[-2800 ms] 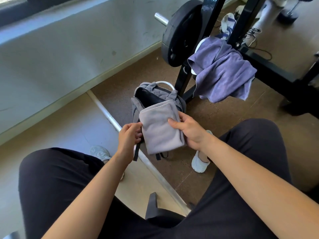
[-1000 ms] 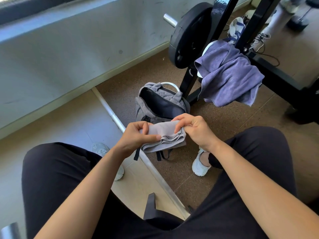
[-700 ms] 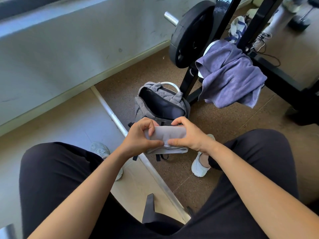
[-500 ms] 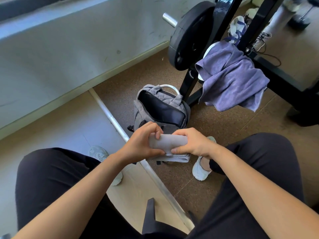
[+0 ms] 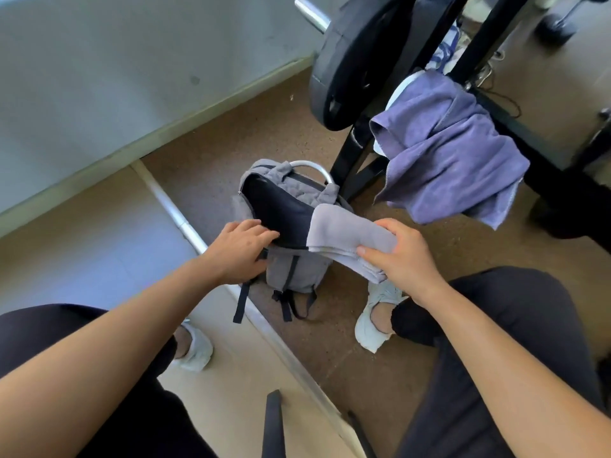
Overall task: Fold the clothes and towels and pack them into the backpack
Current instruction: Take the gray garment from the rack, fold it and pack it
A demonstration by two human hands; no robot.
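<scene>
1 backpack (image 5: 297, 271) | left grip (image 5: 238, 250) slack on it | right grip (image 5: 404, 259) clasps grey towel (image 5: 347, 233) | 1 purple towel (image 5: 456, 166)

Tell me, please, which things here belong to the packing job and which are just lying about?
Job:
folded grey towel, gripped by the right hand
open backpack, left hand at its rim
purple towel, draped unfolded over the rack

Lying about:
weight plate
barbell end
the rack itself
</scene>
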